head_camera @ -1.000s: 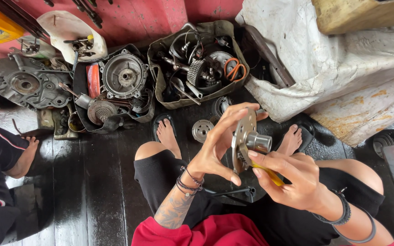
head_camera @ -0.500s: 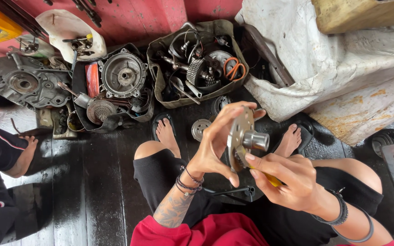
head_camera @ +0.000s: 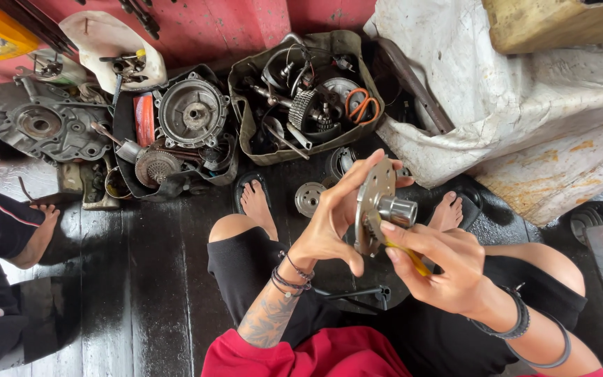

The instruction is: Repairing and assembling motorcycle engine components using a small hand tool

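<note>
Left grip: the left hand [head_camera: 333, 227] clasps a round grey metal disc with a short shiny hub [head_camera: 378, 202], fingers curled over its rim, holding it upright above the lap.
Right grip: the right hand [head_camera: 448, 269] is closed on a yellow-handled tool [head_camera: 413, 260] whose tip meets the disc's lower face; the tool's working end is hidden behind the fingers.
Disc position: in mid-air between both knees, over the dark wet plank floor [head_camera: 141, 279].
Beyond the feet: a small round metal pulley [head_camera: 308, 198] lies on the floor; an olive fabric bag of gears and cables [head_camera: 301, 98] and a black tray of engine parts [head_camera: 183, 132] stand against the red wall.
Cut off: another person's red-striped sleeve and arm [head_camera: 8, 230] enters at the left edge.
</note>
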